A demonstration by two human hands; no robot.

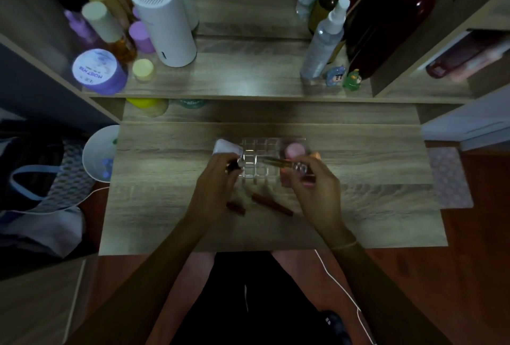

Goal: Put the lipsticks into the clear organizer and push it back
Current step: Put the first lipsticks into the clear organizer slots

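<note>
A clear organizer (pixel 260 148) with a grid of square cells stands at the middle of the wooden table (pixel 165 206). My left hand (pixel 218 181) is at its left edge, closed on a dark lipstick with a silver end (pixel 236 164). My right hand (pixel 314 181) is at its right side and holds a slim gold-toned lipstick (pixel 276 161) lying across the cells. Two dark red lipsticks (pixel 271 204) (pixel 236 208) lie on the table in front of the organizer, between my hands. A pink round item (pixel 294 150) sits in the organizer's right part.
A white tube (pixel 225 146) lies left of the organizer. The raised shelf (pixel 248 82) behind carries a white cylinder (pixel 162 21), a purple jar (pixel 96 71), a spray bottle (pixel 323 41) and small figurines (pixel 352 79). A white bowl (pixel 100 154) sits off the table's left edge.
</note>
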